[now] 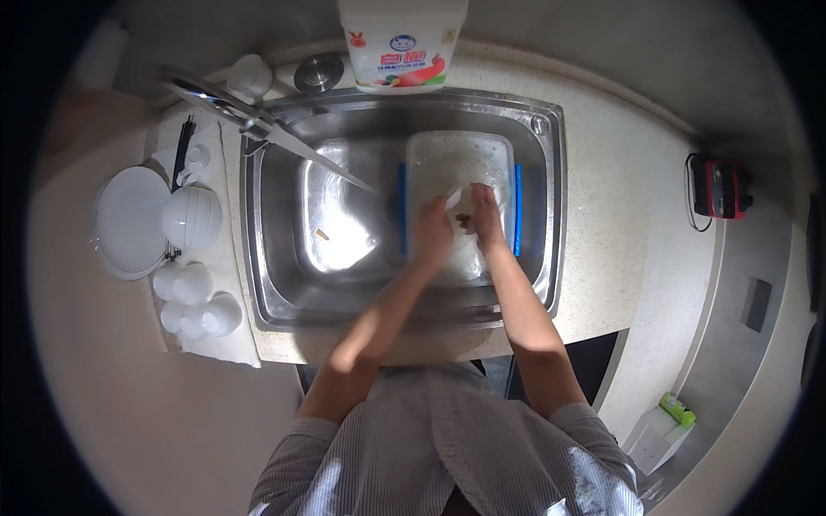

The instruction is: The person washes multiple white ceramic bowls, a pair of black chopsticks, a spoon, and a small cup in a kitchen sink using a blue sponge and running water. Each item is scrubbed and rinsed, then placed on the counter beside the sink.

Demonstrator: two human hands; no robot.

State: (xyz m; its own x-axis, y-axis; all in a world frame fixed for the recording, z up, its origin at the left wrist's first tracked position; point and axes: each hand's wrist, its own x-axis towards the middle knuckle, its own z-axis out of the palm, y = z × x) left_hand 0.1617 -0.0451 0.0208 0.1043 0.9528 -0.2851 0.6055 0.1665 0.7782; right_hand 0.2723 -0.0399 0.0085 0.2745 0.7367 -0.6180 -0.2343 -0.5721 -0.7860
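Observation:
My left hand is over a clear plastic container in the right half of the steel sink. Between its thumb and fingers is a small white object, too blurred to identify. Close beside it, my right hand has its fingers apart, and I see nothing held in it. Cloudy liquid lies in the container below both hands. Blue locking flaps hang along the container's sides. From the chrome faucet, what looks like a water stream slants into the left half.
Left of the sink, white bowls, plates, several cups and dark chopsticks rest on a white cloth. A large detergent jug stands behind the sink. A small brown piece lies in the basin. Far right is a red-black device.

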